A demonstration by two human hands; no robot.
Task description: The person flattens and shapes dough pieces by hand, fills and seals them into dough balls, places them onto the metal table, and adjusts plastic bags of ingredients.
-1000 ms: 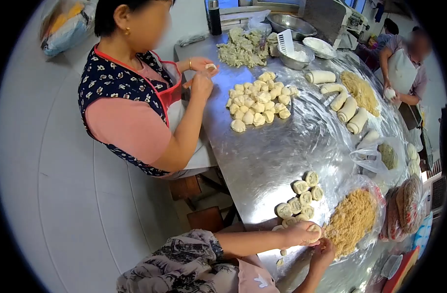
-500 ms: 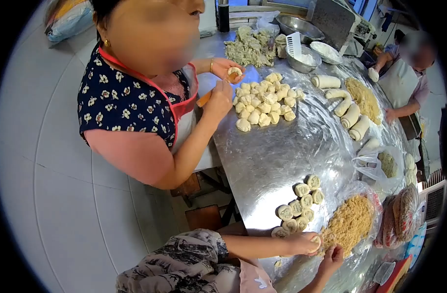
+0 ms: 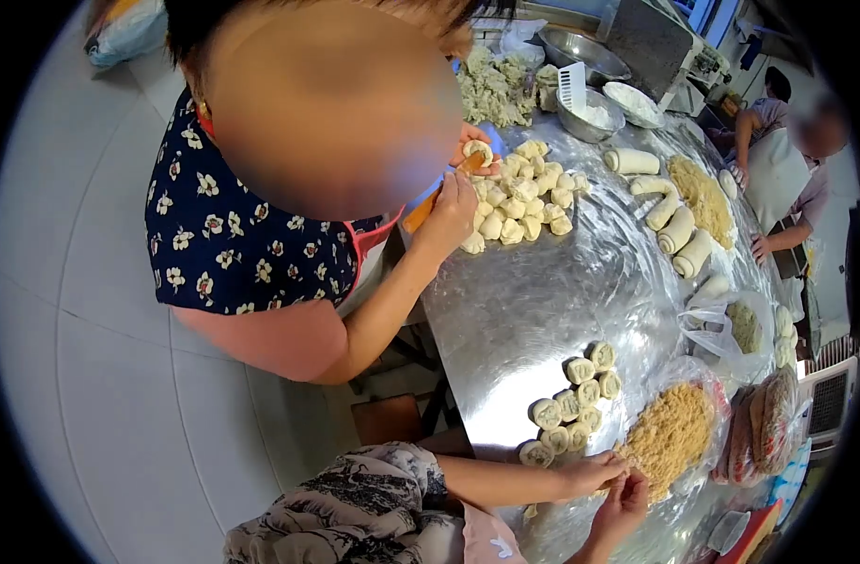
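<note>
Over the metal table, beside the crumbly tan filling [image 3: 672, 434], my left hand [image 3: 590, 475] is closed around a small dough piece, mostly hidden by its fingers. My right hand [image 3: 623, 500] meets it from the right, fingertips pinched together at the edge of that dough. Several round dough pieces with swirled tops [image 3: 568, 404] sit in a cluster just above my left hand. The filling lies on a plastic sheet, close to both hands.
A co-worker in a flowered vest [image 3: 214, 226] leans over the left table edge, holding dough and a wooden tool. Pale dough balls [image 3: 519, 202], dough rolls [image 3: 676, 230], a steel bowl [image 3: 590, 117] and plastic bags [image 3: 768, 423] lie on the table [image 3: 505, 310]. Two people stand farther back.
My right hand has moved from the filling back to my left hand, and their fingertips now meet. The co-worker in the flowered vest has leaned farther right over the table.
</note>
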